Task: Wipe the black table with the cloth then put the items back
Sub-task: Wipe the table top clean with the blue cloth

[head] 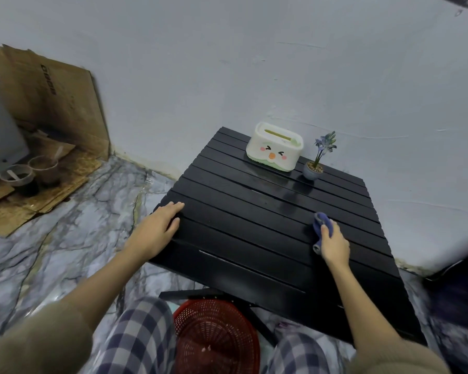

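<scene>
A pale wall [227, 63] filled the far half of the view, and a marbled grey floor [73, 230] spread beneath it on the left. The black table [254, 238], made of long slats, stood against the wall on the right of the scene, its near edge reaching toward the person's knees. Flattened cardboard [52, 103] leaned in the far left corner and lay on the floor there, with two brown cups [30, 172] standing on it. A red basket [216, 338] sat on the floor under the table's near edge, between legs in checked trousers [135, 336].

At the table's far end, close to the wall, stood a white tissue box [274, 147] with a cartoon face, and just to its right, not touching, a small potted plant [315, 163] with bluish flowers, upright in its pot.

The left hand [160, 225] lay flat at the table's left edge, fingers spread and extended over the slats, holding nothing. The right hand [334, 244] pressed down on the right part of the tabletop, its fingers curled over the blue cloth [320, 225]. The cloth was bunched under and ahead of that hand, with a rolled grey edge showing on its left side, and it rested on the slats well nearer than the plant. The two hands were well apart, one toward each side of the table.
</scene>
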`<action>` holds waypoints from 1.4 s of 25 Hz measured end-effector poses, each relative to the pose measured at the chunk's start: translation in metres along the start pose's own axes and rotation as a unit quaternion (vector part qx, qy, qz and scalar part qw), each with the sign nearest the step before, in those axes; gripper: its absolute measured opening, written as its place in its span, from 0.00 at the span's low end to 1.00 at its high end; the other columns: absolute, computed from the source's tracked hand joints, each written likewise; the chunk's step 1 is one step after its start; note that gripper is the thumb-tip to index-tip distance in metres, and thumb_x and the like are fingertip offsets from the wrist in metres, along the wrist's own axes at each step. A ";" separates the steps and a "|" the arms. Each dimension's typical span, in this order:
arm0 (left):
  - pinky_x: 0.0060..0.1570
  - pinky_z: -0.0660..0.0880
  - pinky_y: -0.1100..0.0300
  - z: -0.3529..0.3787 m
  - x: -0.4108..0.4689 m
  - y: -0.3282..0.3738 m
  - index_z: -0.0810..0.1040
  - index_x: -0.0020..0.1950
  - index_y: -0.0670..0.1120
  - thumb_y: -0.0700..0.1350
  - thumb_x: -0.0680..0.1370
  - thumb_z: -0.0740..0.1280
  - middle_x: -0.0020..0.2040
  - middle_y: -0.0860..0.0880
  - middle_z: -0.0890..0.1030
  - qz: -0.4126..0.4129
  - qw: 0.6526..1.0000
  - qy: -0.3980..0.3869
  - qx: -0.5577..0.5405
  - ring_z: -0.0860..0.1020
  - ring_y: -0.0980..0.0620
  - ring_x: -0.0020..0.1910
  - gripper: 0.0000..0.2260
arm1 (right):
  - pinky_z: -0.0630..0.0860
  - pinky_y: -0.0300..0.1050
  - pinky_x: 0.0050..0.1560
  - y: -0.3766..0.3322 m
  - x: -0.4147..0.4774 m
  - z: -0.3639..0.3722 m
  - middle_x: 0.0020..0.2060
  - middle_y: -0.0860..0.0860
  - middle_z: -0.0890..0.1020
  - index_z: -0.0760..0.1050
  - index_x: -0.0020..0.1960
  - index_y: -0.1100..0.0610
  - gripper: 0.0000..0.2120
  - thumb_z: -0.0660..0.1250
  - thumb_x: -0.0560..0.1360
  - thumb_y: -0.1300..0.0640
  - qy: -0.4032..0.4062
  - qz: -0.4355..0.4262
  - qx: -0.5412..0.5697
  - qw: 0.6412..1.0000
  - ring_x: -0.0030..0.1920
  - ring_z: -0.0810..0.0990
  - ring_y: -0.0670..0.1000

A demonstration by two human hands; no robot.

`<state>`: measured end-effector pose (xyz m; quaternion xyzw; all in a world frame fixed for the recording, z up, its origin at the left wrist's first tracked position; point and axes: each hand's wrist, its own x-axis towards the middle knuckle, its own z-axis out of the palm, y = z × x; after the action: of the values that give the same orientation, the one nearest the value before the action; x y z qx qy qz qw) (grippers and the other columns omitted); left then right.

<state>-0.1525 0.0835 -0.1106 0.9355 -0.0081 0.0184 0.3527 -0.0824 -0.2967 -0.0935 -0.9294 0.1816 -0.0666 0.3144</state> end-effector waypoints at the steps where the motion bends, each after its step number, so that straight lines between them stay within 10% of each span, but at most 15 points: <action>1: 0.73 0.58 0.53 0.001 0.000 -0.001 0.62 0.72 0.47 0.43 0.80 0.54 0.73 0.48 0.66 0.004 1.000 0.005 0.010 0.59 0.52 0.75 0.19 | 0.65 0.54 0.66 -0.013 0.012 0.012 0.72 0.58 0.66 0.60 0.72 0.57 0.22 0.53 0.80 0.51 -0.003 -0.006 -0.019 1.000 0.70 0.65 0.61; 11: 0.74 0.58 0.52 0.004 0.004 -0.009 0.62 0.71 0.48 0.43 0.80 0.53 0.73 0.47 0.66 0.012 1.000 0.015 0.016 0.60 0.52 0.74 0.19 | 0.59 0.46 0.72 -0.101 -0.055 0.093 0.73 0.51 0.64 0.65 0.71 0.53 0.20 0.59 0.78 0.56 -0.243 -0.315 0.004 0.917 0.74 0.59 0.49; 18: 0.74 0.58 0.53 0.006 0.006 -0.011 0.62 0.71 0.48 0.44 0.80 0.54 0.73 0.47 0.67 0.021 0.999 0.023 0.030 0.61 0.51 0.74 0.19 | 0.61 0.54 0.70 0.026 0.024 -0.017 0.71 0.62 0.66 0.64 0.70 0.63 0.20 0.58 0.78 0.61 -0.005 -0.046 -0.086 0.995 0.72 0.62 0.60; 25: 0.73 0.56 0.57 0.006 0.004 -0.012 0.61 0.72 0.47 0.45 0.80 0.53 0.73 0.48 0.66 0.023 0.999 0.022 0.017 0.60 0.52 0.74 0.19 | 0.61 0.49 0.70 -0.165 -0.003 0.148 0.74 0.55 0.62 0.62 0.72 0.58 0.21 0.56 0.79 0.56 -0.137 -0.252 -0.041 0.957 0.73 0.62 0.55; 29: 0.74 0.54 0.57 0.004 0.002 -0.011 0.61 0.72 0.47 0.45 0.80 0.53 0.74 0.47 0.66 0.020 1.000 0.009 0.022 0.59 0.52 0.75 0.19 | 0.62 0.48 0.72 -0.131 -0.071 0.121 0.72 0.53 0.66 0.66 0.70 0.56 0.21 0.59 0.78 0.61 -0.246 -0.367 0.013 0.897 0.72 0.63 0.50; 35: 0.75 0.52 0.57 0.004 0.002 -0.008 0.60 0.72 0.47 0.45 0.80 0.52 0.74 0.48 0.65 0.023 1.000 0.006 0.020 0.58 0.52 0.75 0.20 | 0.62 0.46 0.70 -0.041 -0.028 0.037 0.71 0.57 0.67 0.65 0.70 0.59 0.21 0.61 0.77 0.64 -0.110 -0.192 -0.033 0.975 0.72 0.65 0.55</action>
<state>-0.1506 0.0869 -0.1188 0.9418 -0.0268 0.0322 0.3337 -0.0876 -0.2351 -0.0981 -0.9583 -0.0340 -0.0172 0.2832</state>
